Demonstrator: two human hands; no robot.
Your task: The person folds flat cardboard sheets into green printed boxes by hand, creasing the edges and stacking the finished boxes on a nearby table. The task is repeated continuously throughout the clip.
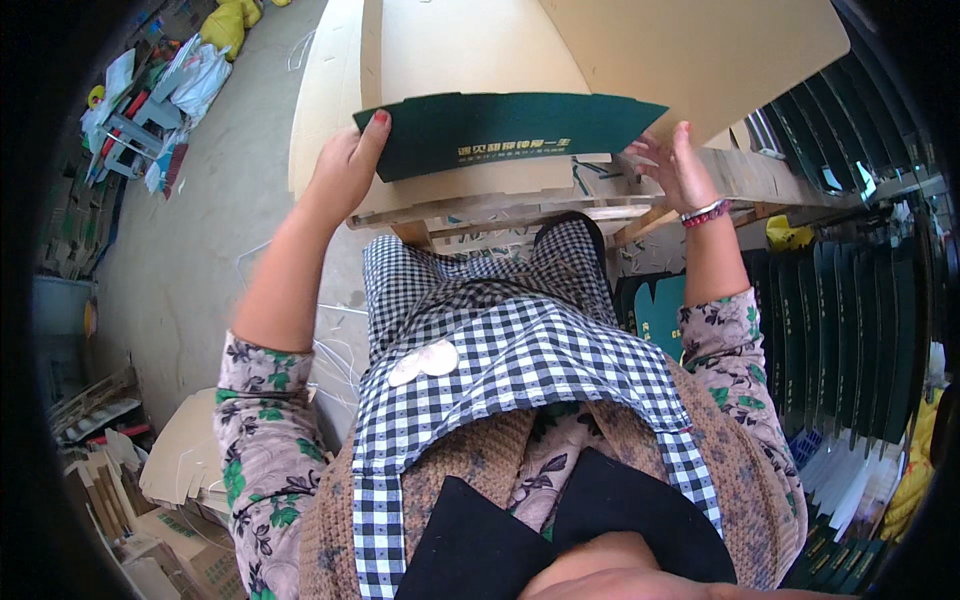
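Note:
A large brown cardboard box blank (470, 50) lies in front of me. Its near panel, a dark green printed flap (430, 125), stands up toward me. My left hand (345, 168) is closed on the flap's left end, thumb over the top edge and fingers mostly hidden behind. At the other end, my right hand (680, 175) is open, its thumb raised and fingers apart, with the fingertips close to the flap's right corner. Whether they touch it I cannot tell.
Beneath the cardboard is a wooden slatted support (400, 212), with scraps around it. Rows of dark green folded cardboard (850, 330) stand at right. Bags and mixed clutter (200, 85) lie at far left; flat brown cardboard (185, 455) is stacked at lower left.

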